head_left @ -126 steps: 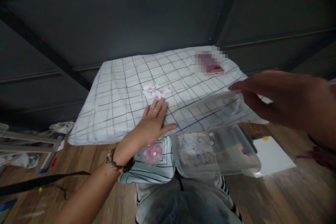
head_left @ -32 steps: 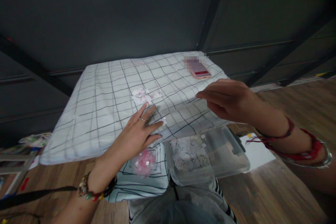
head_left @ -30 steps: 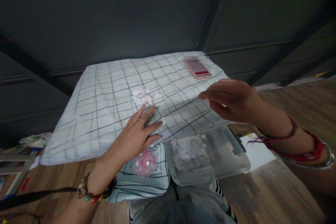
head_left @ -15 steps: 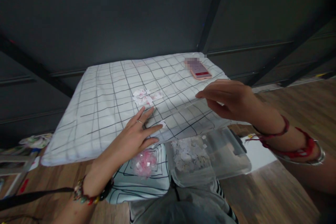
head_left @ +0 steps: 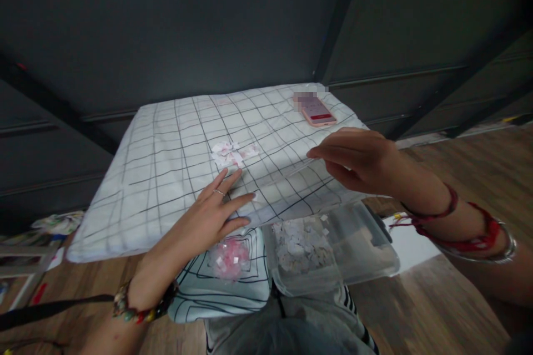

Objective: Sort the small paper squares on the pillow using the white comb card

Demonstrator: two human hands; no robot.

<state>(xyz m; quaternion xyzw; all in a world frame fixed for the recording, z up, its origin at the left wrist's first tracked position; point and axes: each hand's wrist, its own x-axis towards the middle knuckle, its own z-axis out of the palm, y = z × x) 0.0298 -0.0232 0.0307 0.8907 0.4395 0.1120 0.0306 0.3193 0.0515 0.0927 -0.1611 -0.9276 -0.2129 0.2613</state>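
Note:
My left hand lies low over the near part of a white checked cloth, fingers spread, nothing gripped. Just beyond its fingertips is a small heap of white paper scraps with pinkish marks. My right hand is raised above the cloth's right side, thumb and fingertips pinched together. A thin, pale see-through edge runs leftward from those fingertips; what it belongs to is unclear. Below lies a clear plastic box with many white paper scraps in its left part.
A clear bag of pink pieces rests on a pale blue patterned cloth left of the box. A phone lies at the back right. Behind stands a dark panel wall. A white sheet is right of the box.
My left hand has shifted slightly left and its fingers stay spread. My right hand has moved a little left, still pinched.

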